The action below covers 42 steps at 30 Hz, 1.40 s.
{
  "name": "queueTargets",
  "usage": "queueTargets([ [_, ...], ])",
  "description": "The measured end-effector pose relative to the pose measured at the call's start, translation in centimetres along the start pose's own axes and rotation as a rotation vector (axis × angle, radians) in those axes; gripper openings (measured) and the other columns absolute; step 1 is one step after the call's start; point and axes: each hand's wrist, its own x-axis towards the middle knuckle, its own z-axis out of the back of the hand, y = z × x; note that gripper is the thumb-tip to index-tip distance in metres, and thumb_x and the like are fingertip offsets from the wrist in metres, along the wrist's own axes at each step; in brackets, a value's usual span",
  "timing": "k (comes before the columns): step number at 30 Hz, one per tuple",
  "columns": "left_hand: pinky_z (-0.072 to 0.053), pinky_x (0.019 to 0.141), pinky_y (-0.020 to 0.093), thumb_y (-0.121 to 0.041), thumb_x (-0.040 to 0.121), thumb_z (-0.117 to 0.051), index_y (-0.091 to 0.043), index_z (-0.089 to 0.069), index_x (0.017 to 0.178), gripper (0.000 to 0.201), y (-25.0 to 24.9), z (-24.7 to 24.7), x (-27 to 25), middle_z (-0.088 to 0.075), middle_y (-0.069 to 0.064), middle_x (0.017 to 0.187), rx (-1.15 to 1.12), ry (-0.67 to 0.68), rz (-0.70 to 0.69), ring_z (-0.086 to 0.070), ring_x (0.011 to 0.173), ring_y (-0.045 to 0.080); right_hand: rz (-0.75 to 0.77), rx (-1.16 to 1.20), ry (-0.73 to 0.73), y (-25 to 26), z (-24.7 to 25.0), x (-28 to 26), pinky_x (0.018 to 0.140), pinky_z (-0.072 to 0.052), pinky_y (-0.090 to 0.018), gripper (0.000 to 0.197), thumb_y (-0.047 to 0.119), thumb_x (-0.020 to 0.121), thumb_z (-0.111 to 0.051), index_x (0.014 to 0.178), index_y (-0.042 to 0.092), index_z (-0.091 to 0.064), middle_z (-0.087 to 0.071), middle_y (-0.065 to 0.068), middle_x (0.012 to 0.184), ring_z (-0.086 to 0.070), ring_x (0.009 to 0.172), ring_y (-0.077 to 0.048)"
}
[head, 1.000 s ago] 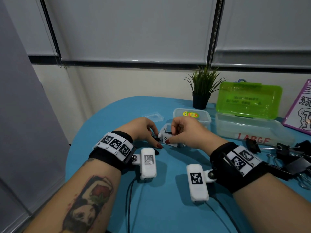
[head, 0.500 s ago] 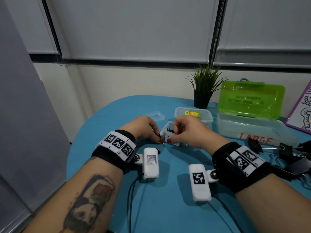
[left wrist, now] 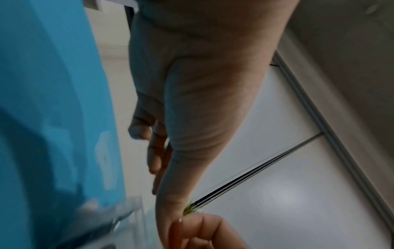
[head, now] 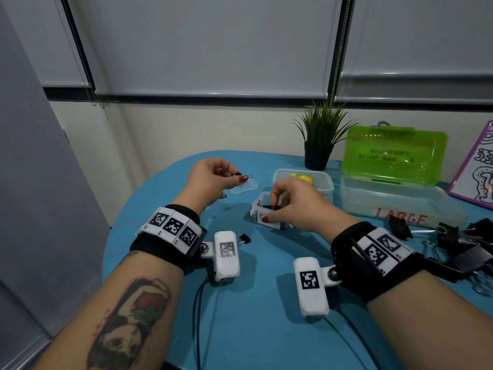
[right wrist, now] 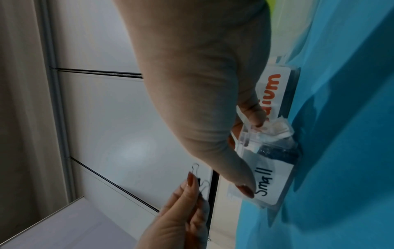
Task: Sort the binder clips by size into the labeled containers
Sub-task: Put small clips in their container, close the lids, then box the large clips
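My left hand (head: 238,177) is raised above the table's far left and pinches a small black binder clip (head: 238,173) between thumb and fingertips; the right wrist view shows the same clip (right wrist: 200,181). My right hand (head: 269,210) grips the clear small container (head: 266,222), thumb on its "Small" label (right wrist: 266,183) and fingers curled over the rim. Black clips lie inside it. Another small clip (head: 245,239) lies on the blue table beside my left wrist. The left wrist view is blurred.
Behind the small box stand the medium container (head: 304,182), the large container (head: 394,204) with its green lid (head: 392,153) up, and a potted plant (head: 320,140). A clear loose lid (head: 244,186) lies under my left hand. Several large clips (head: 466,244) are heaped at the right.
My left hand has left the small container and risen up and to the left with a small clip. The right hand stays on the container. A small clip now shows beside my left wrist.
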Motion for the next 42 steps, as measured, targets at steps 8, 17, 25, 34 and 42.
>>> queueTargets([
  [8, -0.050, 0.054, 0.026, -0.010, 0.078, -0.083, -0.013, -0.074, 0.095, 0.020, -0.8, -2.7, -1.3, -0.073, -0.003, 0.088, 0.138, 0.358, -0.140, -0.063, 0.069, 0.005, 0.014, -0.048, -0.059, 0.1, 0.2, 0.0, 0.064, -0.050, -0.031, 0.035, 0.024, 0.061, -0.093, 0.079, 0.022, -0.063, -0.056, 0.002, 0.083, -0.055, 0.075, -0.016],
  [17, -0.053, 0.078, 0.031, -0.046, 0.048, -0.096, -0.027, -0.069, 0.091, 0.054, -1.7, 0.3, -2.0, -0.067, -0.006, 0.094, 0.627, 0.441, 0.023, -0.061, 0.075, 0.011, 0.040, -0.013, -0.081, -0.2, 0.2, 0.3, 0.065, -0.051, -0.032, 0.039, 0.020, 0.061, -0.092, 0.089, 0.023, -0.064, -0.061, 0.002, 0.088, -0.054, 0.069, -0.013],
  [25, -0.057, 0.088, 0.038, -0.042, 0.055, -0.093, -0.029, -0.077, 0.079, 0.032, -1.4, -0.5, -2.0, -0.074, -0.011, 0.076, 0.739, 0.667, 0.127, -0.064, 0.074, 0.009, -0.006, 0.047, -0.001, -0.5, 0.0, 0.5, 0.060, -0.057, -0.041, 0.023, 0.006, 0.067, -0.088, 0.067, 0.015, -0.067, -0.070, -0.013, 0.070, -0.061, 0.060, -0.018],
  [34, -0.062, 0.076, 0.031, -0.022, 0.070, -0.088, -0.016, -0.077, 0.082, 0.016, -0.8, 0.1, -1.6, -0.078, 0.000, 0.079, 0.686, 0.471, 0.148, -0.071, 0.064, 0.013, 0.001, 0.063, 0.014, -0.1, 0.1, 0.1, 0.043, -0.039, -0.017, 0.018, 0.007, 0.069, -0.088, 0.070, 0.012, -0.071, -0.060, 0.005, 0.057, -0.049, 0.049, -0.006],
  [42, -0.061, 0.069, 0.029, 0.004, 0.081, -0.074, -0.012, -0.069, 0.078, 0.017, -1.2, -0.4, -0.3, -0.073, 0.013, 0.085, -0.044, 0.004, -0.059, -0.069, 0.073, 0.020, 0.040, 0.054, 0.007, -0.2, 0.0, 0.1, 0.056, -0.038, -0.019, 0.016, 0.011, 0.069, -0.088, 0.074, 0.015, -0.074, -0.056, 0.006, 0.070, -0.046, 0.059, -0.004],
])
